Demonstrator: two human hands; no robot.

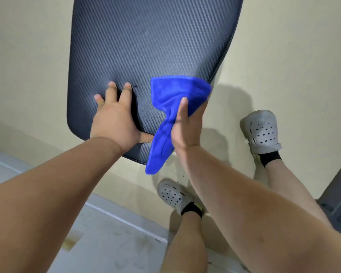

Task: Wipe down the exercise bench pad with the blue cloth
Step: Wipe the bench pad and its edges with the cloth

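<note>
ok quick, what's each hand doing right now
Left hand: open, flat on the pad, holding nothing.
Right hand: holding the cloth at the pad's edge.

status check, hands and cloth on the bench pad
Left hand flat on bench pad near edge. Right hand holding blue cloth against pad's right side. Nothing in the way.

A bench pad [146,46] fills the upper centre of the frame, its near end reaching down to the middle. The left hand [114,121] lies flat on the pad's lower left corner. Just right of it, the right hand [187,125] holds a cloth [171,107] against the pad's lower right edge, with one end of the cloth hanging below the pad. Two feet in shoes stand on the floor [28,66]: one [261,129] at middle right, one [174,196] at lower centre.
</note>
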